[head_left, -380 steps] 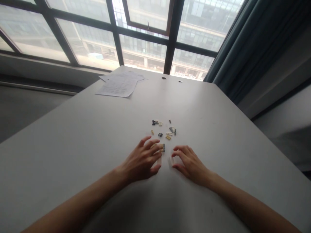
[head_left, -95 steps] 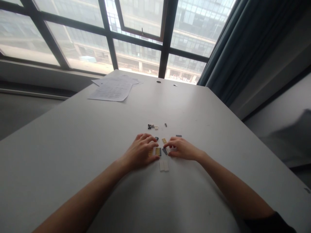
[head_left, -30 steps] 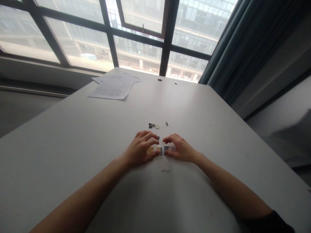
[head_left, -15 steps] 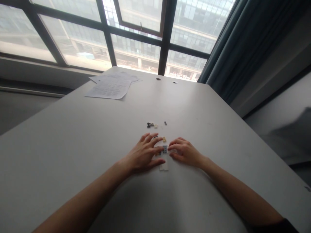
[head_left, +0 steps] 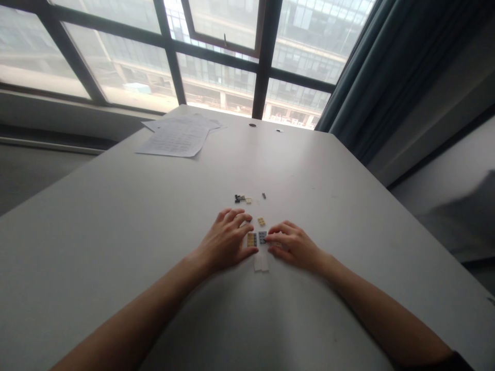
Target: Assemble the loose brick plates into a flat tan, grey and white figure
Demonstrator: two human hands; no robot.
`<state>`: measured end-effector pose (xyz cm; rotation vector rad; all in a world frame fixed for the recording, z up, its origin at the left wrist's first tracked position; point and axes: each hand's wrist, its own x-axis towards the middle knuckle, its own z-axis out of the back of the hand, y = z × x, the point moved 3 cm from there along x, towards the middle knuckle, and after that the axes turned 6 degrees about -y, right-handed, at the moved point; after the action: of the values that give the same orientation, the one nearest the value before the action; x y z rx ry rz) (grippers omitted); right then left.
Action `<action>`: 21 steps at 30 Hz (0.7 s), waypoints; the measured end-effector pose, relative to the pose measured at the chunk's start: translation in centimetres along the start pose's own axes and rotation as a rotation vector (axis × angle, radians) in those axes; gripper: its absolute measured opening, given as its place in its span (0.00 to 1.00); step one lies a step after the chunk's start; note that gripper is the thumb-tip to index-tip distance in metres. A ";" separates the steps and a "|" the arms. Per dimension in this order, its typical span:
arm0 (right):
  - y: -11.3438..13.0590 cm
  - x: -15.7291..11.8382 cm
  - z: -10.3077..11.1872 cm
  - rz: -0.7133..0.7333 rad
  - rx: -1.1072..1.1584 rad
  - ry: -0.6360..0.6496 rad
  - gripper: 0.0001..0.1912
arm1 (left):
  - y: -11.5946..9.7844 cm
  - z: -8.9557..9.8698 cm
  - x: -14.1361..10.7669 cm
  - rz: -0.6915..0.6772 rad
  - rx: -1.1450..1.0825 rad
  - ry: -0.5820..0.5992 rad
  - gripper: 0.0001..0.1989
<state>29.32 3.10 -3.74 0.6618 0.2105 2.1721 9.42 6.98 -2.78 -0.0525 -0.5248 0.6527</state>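
My left hand [head_left: 229,239] rests on the table with its fingers apart, curved around the left side of a tan and grey building-brick piece [head_left: 251,239]. Just right of that piece lies a grey studded plate [head_left: 262,237]. The fingertips of my right hand [head_left: 291,242] are at its right edge, thumb and fingers spread; whether they touch it is hard to tell. Beyond the grey plate is a tan studded plate [head_left: 261,221]. Nearer to me lie two white flat pieces [head_left: 261,264] side by side. A small dark piece is partly hidden by my left fingertips.
Farther back are a cluster of small dark and cream pieces [head_left: 242,199] and a single grey piece [head_left: 263,196]. Printed paper sheets [head_left: 176,136] lie at the far left of the white table [head_left: 309,175]. Windows and a dark curtain [head_left: 371,67] stand behind.
My left hand has drawn back to the left and its fingers have curled, uncovering the tan and grey piece. My right fingers have shifted slightly left onto the grey plate's edge.
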 end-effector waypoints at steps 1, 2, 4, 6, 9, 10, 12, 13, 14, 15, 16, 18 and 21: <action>0.0 0.0 0.0 0.003 -0.006 0.002 0.12 | 0.0 0.0 0.0 0.000 -0.004 -0.001 0.18; 0.1 0.0 0.0 0.006 -0.010 0.003 0.12 | -0.1 0.0 0.0 -0.002 -0.005 -0.002 0.17; 0.1 0.0 -0.1 0.008 -0.017 0.004 0.12 | -0.1 -0.1 0.0 -0.003 -0.002 -0.005 0.16; 0.2 0.0 -0.2 0.008 -0.020 0.005 0.12 | -0.2 -0.2 0.0 -0.004 0.003 -0.006 0.14; 0.3 0.0 -0.4 0.009 -0.024 0.008 0.13 | -0.2 -0.3 -0.1 -0.004 0.011 -0.003 0.13; 0.4 0.0 -0.4 0.011 -0.026 0.010 0.13 | -0.2 -0.3 -0.1 -0.003 0.013 -0.001 0.12; 0.5 0.1 -0.4 0.015 -0.030 0.018 0.13 | -0.3 -0.2 0.0 -0.002 0.020 0.003 0.12; 0.5 0.1 -0.4 0.017 -0.031 0.021 0.13 | -0.3 -0.2 0.0 -0.001 0.024 0.006 0.12; 0.6 0.0 -0.5 0.017 -0.030 0.024 0.13 | -0.3 -0.2 0.0 -0.003 0.028 0.008 0.12; 0.7 0.0 -0.5 0.015 -0.028 0.026 0.13 | -0.3 -0.2 0.0 -0.004 0.033 0.012 0.12; 0.7 0.0 -0.5 0.013 -0.026 0.026 0.13 | -0.3 -0.3 0.0 -0.005 0.038 0.014 0.13; 0.7 0.0 -0.5 0.006 -0.017 0.022 0.13 | -0.3 -0.3 -0.1 -0.006 0.048 0.019 0.13; 0.6 0.1 -0.5 -0.021 -0.003 -0.002 0.14 | -0.2 -0.5 -0.1 -0.004 0.062 0.022 0.14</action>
<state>28.57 2.81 -3.90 0.6572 0.2117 2.1508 9.69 6.82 -3.20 -0.0001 -0.4831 0.6634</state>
